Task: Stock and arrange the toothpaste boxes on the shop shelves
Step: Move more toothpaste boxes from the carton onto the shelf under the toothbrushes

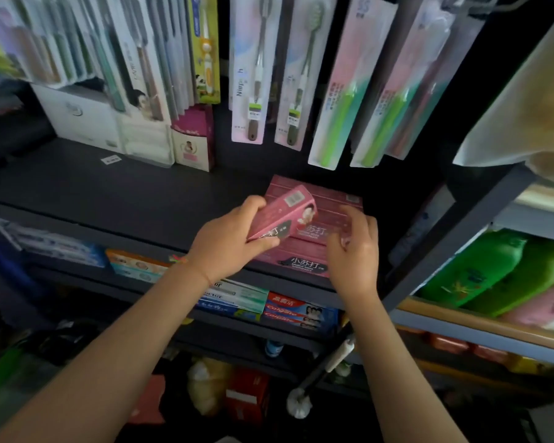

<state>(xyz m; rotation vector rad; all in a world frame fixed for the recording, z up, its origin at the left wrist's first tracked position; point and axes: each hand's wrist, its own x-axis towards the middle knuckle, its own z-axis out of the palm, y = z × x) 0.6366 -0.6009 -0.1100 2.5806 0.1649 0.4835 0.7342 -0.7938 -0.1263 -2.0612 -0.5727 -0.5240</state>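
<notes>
My left hand (227, 241) grips a pink toothpaste box (285, 212) by its near end and holds it tilted just above a flat stack of matching pink boxes (314, 247) on the dark shelf (125, 190). My right hand (354, 251) hovers over the right part of that stack with its fingers loosely curled; whether it touches the boxes I cannot tell. More toothpaste boxes lie on the shelf below: red ones (298, 311), blue-green ones (237, 298) and others further left (135, 266).
Packaged toothbrushes (253, 75) hang above the shelf. White and pink boxes (192, 139) stand at the shelf's back left. A dark upright post (461, 231) borders the right side, with green and pink bottles (493, 270) beyond it. A brush (301, 401) leans below.
</notes>
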